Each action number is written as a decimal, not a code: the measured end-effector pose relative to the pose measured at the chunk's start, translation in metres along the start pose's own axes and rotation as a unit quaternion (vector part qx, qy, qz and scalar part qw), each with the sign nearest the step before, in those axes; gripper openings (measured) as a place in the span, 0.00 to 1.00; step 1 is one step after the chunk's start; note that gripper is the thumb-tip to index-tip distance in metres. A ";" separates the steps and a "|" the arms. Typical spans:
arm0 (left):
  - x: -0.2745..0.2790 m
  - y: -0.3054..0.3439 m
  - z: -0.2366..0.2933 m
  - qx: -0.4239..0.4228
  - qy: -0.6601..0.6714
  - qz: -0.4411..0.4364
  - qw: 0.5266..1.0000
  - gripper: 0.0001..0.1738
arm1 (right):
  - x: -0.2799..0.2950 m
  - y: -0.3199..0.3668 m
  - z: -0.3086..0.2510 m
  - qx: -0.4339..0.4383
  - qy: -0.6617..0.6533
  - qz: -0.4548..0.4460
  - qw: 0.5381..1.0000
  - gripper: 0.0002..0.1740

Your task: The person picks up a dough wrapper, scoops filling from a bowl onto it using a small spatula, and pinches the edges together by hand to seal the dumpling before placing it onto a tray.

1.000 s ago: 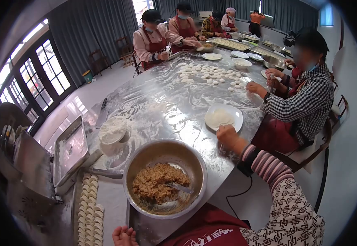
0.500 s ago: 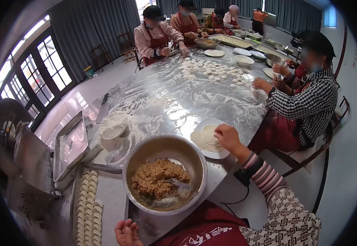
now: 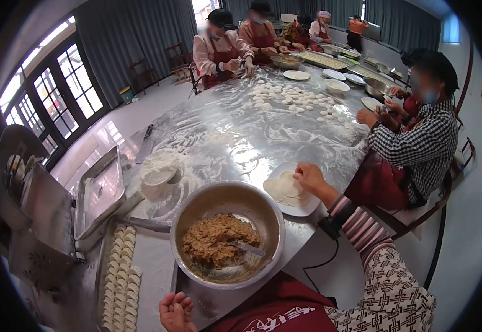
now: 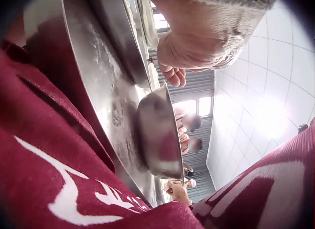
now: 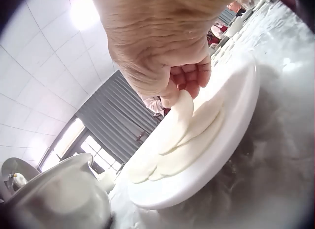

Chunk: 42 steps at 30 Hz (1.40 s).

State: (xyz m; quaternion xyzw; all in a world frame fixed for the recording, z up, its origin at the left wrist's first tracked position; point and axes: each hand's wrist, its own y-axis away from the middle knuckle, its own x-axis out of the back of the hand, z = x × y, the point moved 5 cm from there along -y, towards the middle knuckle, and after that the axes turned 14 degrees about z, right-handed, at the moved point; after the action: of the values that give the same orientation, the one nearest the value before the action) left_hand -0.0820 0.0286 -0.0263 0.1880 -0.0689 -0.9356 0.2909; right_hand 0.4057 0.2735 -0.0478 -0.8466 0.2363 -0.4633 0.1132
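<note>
In the head view my right hand (image 3: 314,181) is over a white plate (image 3: 302,211) bearing several thin, round dumpling wrappers (image 3: 278,191). The right wrist view shows its thumb and fingers pinching the edge of the top wrapper (image 5: 178,122), which lifts slightly off the stack. My left hand (image 3: 176,313) holds nothing, its fingers loosely curled, low beside a large metal bowl (image 3: 274,224). Brown filling (image 3: 214,239) lies in that bowl with a flat metal utensil (image 3: 247,247) stuck in it.
Rows of shaped dumplings (image 3: 121,282) line a tray (image 3: 153,265) at the left. Behind the bowl are a flour-filled dish (image 3: 159,172) and an empty metal tray (image 3: 101,191). Dough pieces (image 3: 299,99) dot the floury table. A person in checks (image 3: 418,135) sits at right.
The plate has come nearer the bowl. My right hand has moved from the plate's near edge onto the wrappers and now pinches one. My left hand has risen slightly into view.
</note>
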 end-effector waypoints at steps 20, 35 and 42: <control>-0.139 0.009 -0.035 0.363 0.270 -0.190 0.871 0.22 | 0.055 0.160 -0.269 0.508 -0.188 0.056 0.839 0.09; -0.065 0.014 0.037 -0.367 -0.183 -0.052 0.910 0.08 | 0.065 0.166 -0.228 0.359 -0.042 -0.023 0.932 0.21; -0.046 0.010 0.049 -0.416 -0.153 0.026 0.896 0.07 | 0.034 0.153 -0.239 0.370 -0.135 -0.048 0.918 0.08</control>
State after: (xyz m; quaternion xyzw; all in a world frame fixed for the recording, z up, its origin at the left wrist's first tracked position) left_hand -0.0608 0.0475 0.0358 -0.0973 0.2782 -0.8882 0.3526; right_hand 0.1758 0.1305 0.0446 -0.8092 -0.0099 -0.4042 0.4264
